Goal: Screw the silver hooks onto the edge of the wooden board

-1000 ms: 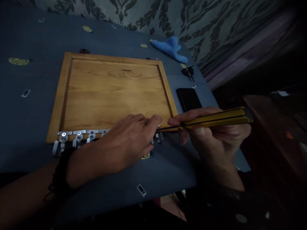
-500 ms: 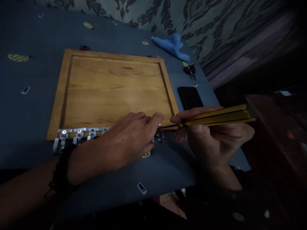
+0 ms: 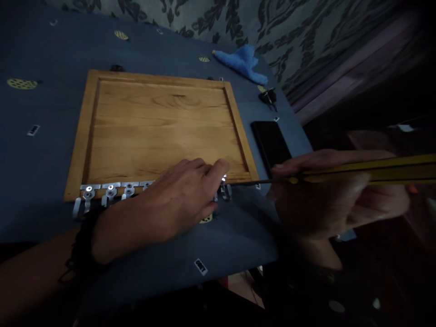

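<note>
A framed wooden board (image 3: 163, 118) lies on the blue-grey table cover. Along its near edge runs a metal hook rail (image 3: 111, 188) with silver hooks and Phillips screws. My left hand (image 3: 184, 195) lies over the rail's middle, closed on it, fingers curled, hiding several hooks; a dark band circles the wrist. My right hand (image 3: 327, 200), slightly blurred, grips a screwdriver (image 3: 384, 169) with a yellow-and-black handle. Its thin shaft points left, almost level, towards the rail's right end, where a screw (image 3: 224, 178) shines. Whether the tip touches it, I cannot tell.
Right of the board lies a black phone-like slab (image 3: 270, 143), partly behind my right hand. Farther back are keys (image 3: 269, 97) and a crumpled blue cloth (image 3: 241, 63). A patterned wall (image 3: 218, 18) stands behind the table; the table's right edge drops off into darkness.
My right hand has moved right with the screwdriver, away from the board, so more of the shaft shows. A bright screw now shows by my left thumb. The left hand stays on the rail.
</note>
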The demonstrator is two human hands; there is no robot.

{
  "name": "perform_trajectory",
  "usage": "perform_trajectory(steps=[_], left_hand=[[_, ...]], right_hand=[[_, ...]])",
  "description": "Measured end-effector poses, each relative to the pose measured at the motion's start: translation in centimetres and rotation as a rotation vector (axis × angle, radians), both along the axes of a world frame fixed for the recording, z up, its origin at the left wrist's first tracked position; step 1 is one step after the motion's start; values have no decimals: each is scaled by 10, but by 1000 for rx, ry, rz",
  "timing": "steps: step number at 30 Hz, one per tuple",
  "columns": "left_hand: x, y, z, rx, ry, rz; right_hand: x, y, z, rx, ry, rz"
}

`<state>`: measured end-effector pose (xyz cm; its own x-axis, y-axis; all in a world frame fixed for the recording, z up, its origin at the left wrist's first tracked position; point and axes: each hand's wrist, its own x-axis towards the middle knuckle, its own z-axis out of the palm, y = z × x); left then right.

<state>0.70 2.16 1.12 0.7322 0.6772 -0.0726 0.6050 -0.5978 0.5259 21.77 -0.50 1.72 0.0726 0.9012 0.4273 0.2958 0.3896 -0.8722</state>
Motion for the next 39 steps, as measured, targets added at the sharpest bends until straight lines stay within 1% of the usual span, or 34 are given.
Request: perform_trajectory(steps=[1, 4, 6, 7, 11, 15, 18, 21, 24, 30, 32, 35, 39], left_hand=[[0, 0, 0, 3, -6, 0], [0, 0, -1, 6, -23, -1], [1, 1, -1, 1, -29, 4], [1, 1, -1, -4, -28, 6], [2, 2, -2, 3, -16, 12], [-1, -1, -2, 16, -13, 4], [-1, -1, -2, 15, -16, 6], [0, 0, -2, 5, -1, 2], [1, 1, -2, 15, -2, -6], [0, -1, -2, 28, -17, 2], [0, -1, -2, 25, -14, 3], [0, -1, -2, 24, -15, 5], [0, 0, -2, 22, -7, 2]], right_hand=[[2, 0, 1, -23, -32, 49], [1, 3, -3, 20, -80, 178], [-5, 5, -11, 141, 13, 72], [-9, 6, -15, 176, 53, 40], [-15, 8, -27, 129, 84, 68], [-13, 10, -30, 172, 75, 96], [-12, 10, -32, 148, 97, 83], [-13, 10, -31, 125, 73, 93], [-12, 9, -26, 127, 37, 109], [-7, 10, -15, 50, 23, 206], [-5, 12, -14, 62, 1, 221], [-4, 14, -14, 108, -58, 209], [-5, 14, -13, 101, -91, 193]])
